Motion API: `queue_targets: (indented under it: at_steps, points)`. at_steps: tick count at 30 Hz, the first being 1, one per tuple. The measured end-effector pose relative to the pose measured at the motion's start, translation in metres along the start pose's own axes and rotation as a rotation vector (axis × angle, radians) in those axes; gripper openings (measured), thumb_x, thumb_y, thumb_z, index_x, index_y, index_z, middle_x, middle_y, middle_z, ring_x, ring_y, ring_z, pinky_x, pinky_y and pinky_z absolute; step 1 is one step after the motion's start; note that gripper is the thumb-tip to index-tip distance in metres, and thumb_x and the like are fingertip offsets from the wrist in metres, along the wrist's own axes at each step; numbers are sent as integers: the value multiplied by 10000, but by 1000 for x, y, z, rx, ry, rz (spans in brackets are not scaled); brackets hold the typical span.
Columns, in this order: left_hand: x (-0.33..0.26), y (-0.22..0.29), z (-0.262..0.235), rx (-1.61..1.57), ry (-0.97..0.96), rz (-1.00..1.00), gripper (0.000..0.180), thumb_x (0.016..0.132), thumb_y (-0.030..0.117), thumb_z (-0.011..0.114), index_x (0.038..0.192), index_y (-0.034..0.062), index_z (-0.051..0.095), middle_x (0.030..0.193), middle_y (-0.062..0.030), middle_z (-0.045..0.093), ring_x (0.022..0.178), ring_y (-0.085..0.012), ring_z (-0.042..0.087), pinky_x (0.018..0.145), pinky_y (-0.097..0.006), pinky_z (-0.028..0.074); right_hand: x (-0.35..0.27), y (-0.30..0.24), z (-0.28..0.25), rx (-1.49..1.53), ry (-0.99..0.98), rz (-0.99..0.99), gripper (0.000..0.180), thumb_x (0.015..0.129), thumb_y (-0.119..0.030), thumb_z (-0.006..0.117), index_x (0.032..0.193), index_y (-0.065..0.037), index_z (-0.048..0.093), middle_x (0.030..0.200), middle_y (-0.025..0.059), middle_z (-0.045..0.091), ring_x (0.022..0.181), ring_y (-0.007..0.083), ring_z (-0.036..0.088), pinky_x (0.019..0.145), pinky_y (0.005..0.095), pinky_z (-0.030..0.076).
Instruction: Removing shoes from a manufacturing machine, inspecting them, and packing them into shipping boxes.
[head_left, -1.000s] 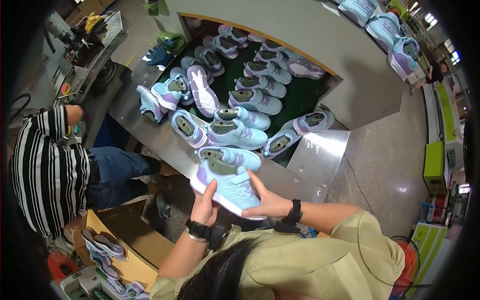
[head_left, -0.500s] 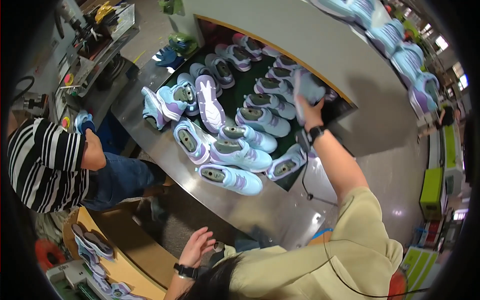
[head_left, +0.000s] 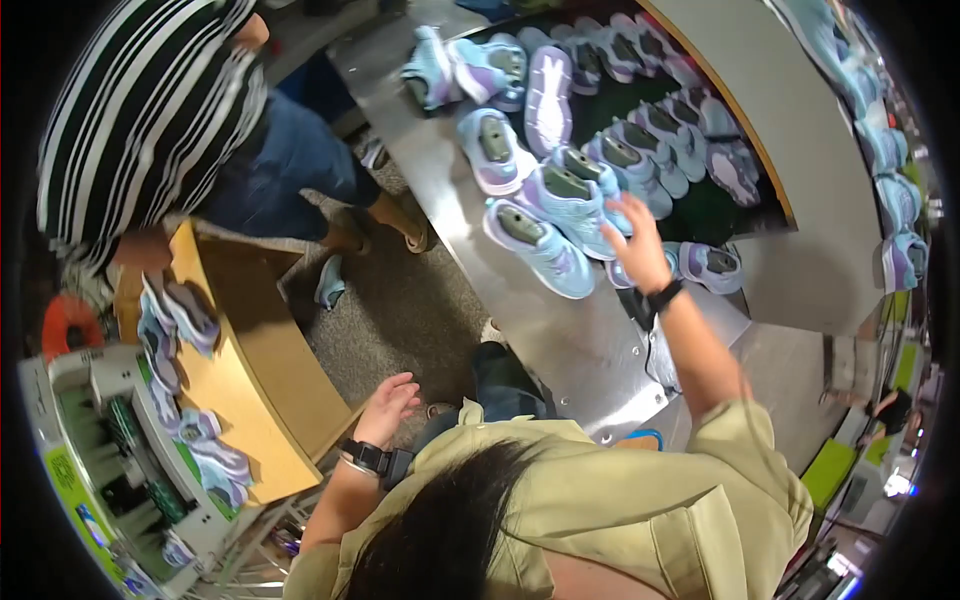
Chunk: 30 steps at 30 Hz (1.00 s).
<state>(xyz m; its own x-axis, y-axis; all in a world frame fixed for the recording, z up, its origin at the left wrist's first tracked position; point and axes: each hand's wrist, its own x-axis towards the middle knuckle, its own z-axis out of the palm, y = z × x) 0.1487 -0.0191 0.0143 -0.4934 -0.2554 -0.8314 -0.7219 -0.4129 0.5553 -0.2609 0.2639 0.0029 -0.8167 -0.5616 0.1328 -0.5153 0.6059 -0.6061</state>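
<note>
A long metal table (head_left: pixel 560 340) is seen running from near to far, with rows of light blue and lilac sneakers laid on it. A person in a striped shirt (head_left: pixel 140 120) is seated at the far left. The right hand (head_left: pixel 637 250) is stretched out over the nearest sneaker (head_left: pixel 575 195), fingers spread and touching it, not closed around it. The left hand (head_left: pixel 388 402) is held loosely open and empty, near the body, well apart from the table.
</note>
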Motion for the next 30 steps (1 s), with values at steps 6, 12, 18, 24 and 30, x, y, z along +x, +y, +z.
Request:
queue_targets:
  at_steps: [6,12,18,24,30]
  points:
    - [-42,-89,-44,-156,11,33,452,970,302,573,1362,102,471,1188,-28,629,1013,-125,594,868,-278,462,-97,-133,82,-73,-155,-253,474,797,-74,709,1251,-84,573,1371,172,467,1256,383,427,1060,448,357]
    - [-113,-193,-103,-330,250,80,427,970,308,567,1327,82,498,1107,-14,636,957,-126,613,817,-271,466,-165,-232,201,-32,-627,-460,394,802,-159,705,1172,-52,620,1322,205,493,1230,405,439,1052,468,374]
    - [-136,-284,-157,-539,677,183,343,942,203,627,1231,25,574,1017,-35,640,885,-128,600,775,-261,481,-179,-331,293,86,-1067,-705,512,784,-185,715,1251,-25,580,1411,244,443,1346,418,365,1123,450,324]
    - [-115,-196,-254,-319,878,422,302,928,145,631,1195,13,583,1050,-67,651,924,-142,612,819,-282,502,-78,-580,419,382,-442,-846,730,795,-246,753,1396,-17,407,1458,275,354,1348,457,330,1124,470,301]
    - [5,-75,-401,-629,852,643,563,945,267,644,1377,-15,420,1193,-125,611,1113,-198,586,960,-291,456,34,-621,566,596,-639,-529,1113,590,-239,861,1477,-37,220,1308,270,523,1179,417,532,1003,467,432]
